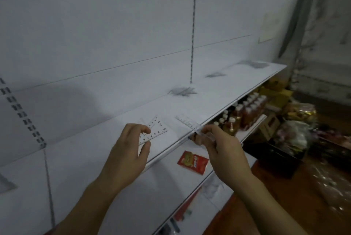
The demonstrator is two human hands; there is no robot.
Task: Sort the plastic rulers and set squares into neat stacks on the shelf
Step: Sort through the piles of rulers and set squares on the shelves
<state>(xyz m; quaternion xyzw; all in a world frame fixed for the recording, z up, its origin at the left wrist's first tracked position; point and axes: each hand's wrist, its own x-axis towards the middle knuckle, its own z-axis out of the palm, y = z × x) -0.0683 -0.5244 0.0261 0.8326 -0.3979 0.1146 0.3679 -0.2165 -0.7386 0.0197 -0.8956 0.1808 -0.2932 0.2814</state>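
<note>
A clear plastic set square (154,130) with black printed numbers lies flat on the white shelf (106,139), close to its front edge. The left hand (127,149) pinches its near corner between thumb and curled fingers. Just to the right, a clear ruler (190,121) sticks out over the shelf's front lip, and the right hand (222,147) grips its overhanging end between fingertips and thumb. The two hands are apart, each closed on its own piece.

Behind the pieces the shelf runs bare back to the white wall panel, and it stretches open to the right, where three grey, blurred clumps (182,91) of more clear plastic pieces sit well apart along the back. Their shapes cannot be made out. The set square may overlie another clear piece beneath; the blur makes that unsure.

Below the front lip, a lower shelf holds a red snack packet (192,161) and rows of white-capped bottles (245,109), partly hidden by the upper shelf. At the far left edge a grey triangular shape (5,183) is cut off by the frame. Cluttered packages on the floor at right are too blurred to identify.
</note>
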